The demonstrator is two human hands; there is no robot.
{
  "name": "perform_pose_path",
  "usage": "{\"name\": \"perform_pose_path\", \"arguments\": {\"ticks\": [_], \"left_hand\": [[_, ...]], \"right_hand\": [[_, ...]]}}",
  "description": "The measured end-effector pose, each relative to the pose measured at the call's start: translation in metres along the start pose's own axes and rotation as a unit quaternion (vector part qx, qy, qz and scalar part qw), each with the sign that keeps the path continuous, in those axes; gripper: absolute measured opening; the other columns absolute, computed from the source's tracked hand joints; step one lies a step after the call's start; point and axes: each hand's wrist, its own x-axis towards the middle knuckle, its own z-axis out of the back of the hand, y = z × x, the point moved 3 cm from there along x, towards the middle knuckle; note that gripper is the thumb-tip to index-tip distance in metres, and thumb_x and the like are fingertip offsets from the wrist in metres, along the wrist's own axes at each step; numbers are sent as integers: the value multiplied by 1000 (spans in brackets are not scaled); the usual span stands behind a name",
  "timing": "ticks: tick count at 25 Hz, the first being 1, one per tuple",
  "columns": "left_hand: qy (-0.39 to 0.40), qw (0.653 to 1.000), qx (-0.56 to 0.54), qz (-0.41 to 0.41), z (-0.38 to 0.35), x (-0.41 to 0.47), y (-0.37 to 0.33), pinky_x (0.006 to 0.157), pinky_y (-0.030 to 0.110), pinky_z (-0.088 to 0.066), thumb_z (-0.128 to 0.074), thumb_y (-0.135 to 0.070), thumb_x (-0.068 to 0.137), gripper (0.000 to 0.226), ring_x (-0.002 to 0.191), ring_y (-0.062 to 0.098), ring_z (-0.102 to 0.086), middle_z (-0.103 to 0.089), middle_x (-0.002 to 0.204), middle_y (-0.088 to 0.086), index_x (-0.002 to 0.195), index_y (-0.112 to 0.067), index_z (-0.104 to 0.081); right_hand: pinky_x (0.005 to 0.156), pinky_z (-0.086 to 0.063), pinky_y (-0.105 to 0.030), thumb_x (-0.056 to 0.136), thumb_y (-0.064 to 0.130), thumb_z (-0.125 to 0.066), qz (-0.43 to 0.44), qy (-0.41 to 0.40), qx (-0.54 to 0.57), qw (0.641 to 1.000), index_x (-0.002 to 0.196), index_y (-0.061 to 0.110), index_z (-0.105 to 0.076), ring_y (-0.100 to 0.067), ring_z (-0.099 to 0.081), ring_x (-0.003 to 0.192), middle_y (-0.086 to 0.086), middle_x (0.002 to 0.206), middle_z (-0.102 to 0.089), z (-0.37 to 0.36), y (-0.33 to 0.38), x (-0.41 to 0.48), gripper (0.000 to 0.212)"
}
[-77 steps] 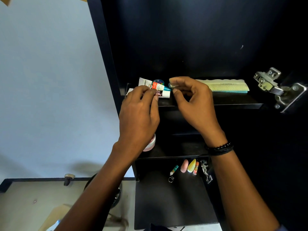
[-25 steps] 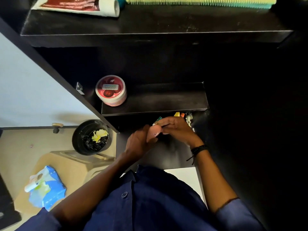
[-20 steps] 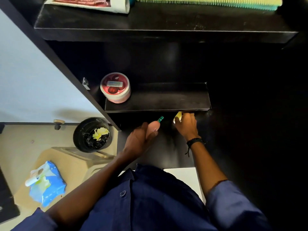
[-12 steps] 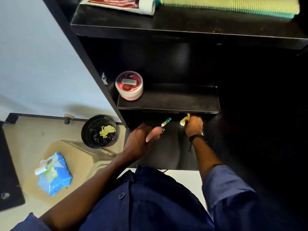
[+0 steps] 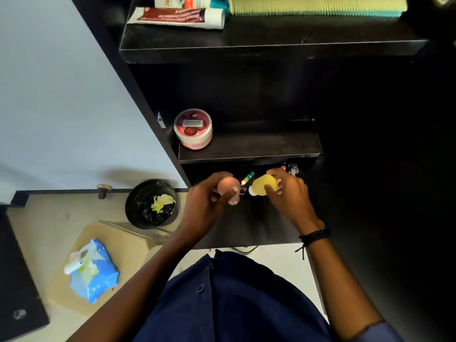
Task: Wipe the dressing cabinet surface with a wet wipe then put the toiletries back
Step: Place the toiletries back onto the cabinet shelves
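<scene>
Low in the middle of the head-camera view, a person in a dark blue shirt (image 5: 229,297) reaches both hands into the bottom opening of a black dressing cabinet (image 5: 133,77). Their left hand (image 5: 207,197) has fingers and thumb curled round a pink egg-shaped item (image 5: 228,185), holding it just above the bottom shelf (image 5: 246,233). Just to its right, the right hand (image 5: 288,197) grips a yellow egg-shaped item (image 5: 261,185), with fingers wrapped over its top. A black bead bracelet (image 5: 313,235) circles that wrist.

Between the two hands a small green-capped tube (image 5: 248,177) with a metal ring shows. Whether either hand touches it cannot be told. Behind the right hand a few small things sit in shadow, too dim to name.

Above the hands, on the left end of the middle shelf (image 5: 259,146), stands a round jar (image 5: 193,129) with a red lid. Along the upper edge of the frame, the top shelf (image 5: 246,48) carries two tubes (image 5: 180,18) lying on their sides, and a long yellow-green comb (image 5: 318,6) to their right.

At left centre, a black bin (image 5: 150,218) stands on the floor beside the cabinet, with a crumpled yellow wipe (image 5: 161,202) inside. Lower left, a blue wet wipe pack (image 5: 96,280) lies open on a tan board (image 5: 128,243).
</scene>
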Motion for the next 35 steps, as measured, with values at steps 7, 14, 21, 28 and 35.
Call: {"name": "perform_pose_path", "arguments": {"ticks": [7, 14, 21, 28, 35], "left_hand": [[-48, 995, 24, -79, 34, 1, -30, 77, 2, -44, -67, -26, 87, 35, 94, -6, -59, -58, 106, -27, 120, -34, -59], [-94, 989, 47, -100, 56, 22, -59, 81, 5, -44, -71, -23, 82, 38, 94, -1, -57, -64, 112, -13, 120, -23, -62], [-94, 985, 94, -109, 61, 75, -82, 86, 27, -50, -68, -17, 84, 34, 102, 15, -62, -68, 113, 0, 118, -19, -63], [-95, 977, 170, -91, 59, 104, -77, 82, 38, -50, -67, -21, 83, 33, 95, 30, -64, -70, 103, 8, 115, -18, -63], [-78, 976, 197, -54, 56, 123, -56, 79, 37, -51, -64, -22, 86, 30, 96, 33, -64, -70, 101, 10, 115, -17, -62]], "right_hand": [[74, -52, -11, 89, 18, -64, 64, -47, 69, 994, 119, 19, -60, -10, -61, 94, 1, 112, -66, 42, 58, -11, 30], [75, -54, -16, 90, 14, -61, 115, -101, 69, 986, 122, 22, -57, -15, -61, 99, 3, 114, -63, 61, 87, 9, 33], [79, -54, -43, 87, 14, -63, 109, -125, 28, 986, 116, 22, -58, -24, -64, 91, -1, 106, -67, 63, 102, 50, 31], [78, -47, -31, 85, 9, -64, 113, -131, -18, 985, 115, 17, -61, -26, -63, 91, -7, 105, -65, 61, 112, 65, 31], [86, -44, -28, 88, 14, -63, 91, -108, -45, 989, 123, 20, -60, -26, -60, 106, -7, 118, -60, 53, 112, 75, 36]]}}
